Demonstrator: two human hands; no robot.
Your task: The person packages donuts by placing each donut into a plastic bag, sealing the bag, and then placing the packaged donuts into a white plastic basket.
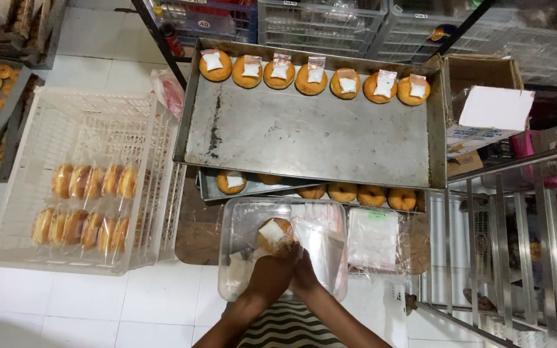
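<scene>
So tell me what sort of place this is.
Probably a small bakery's packing area: a metal tray of doughnuts topped with sachets, a white crate of bagged doughnuts, and hands bagging another.

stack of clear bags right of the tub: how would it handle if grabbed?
The stack of clear plastic bags likely goes floppy: thin film, lying flat. Probably light, and glossy, so sheets may slide apart unless pinched through. No roll risk. Both hands, left hand and right hand, are busy at the clear plastic tub.
</scene>
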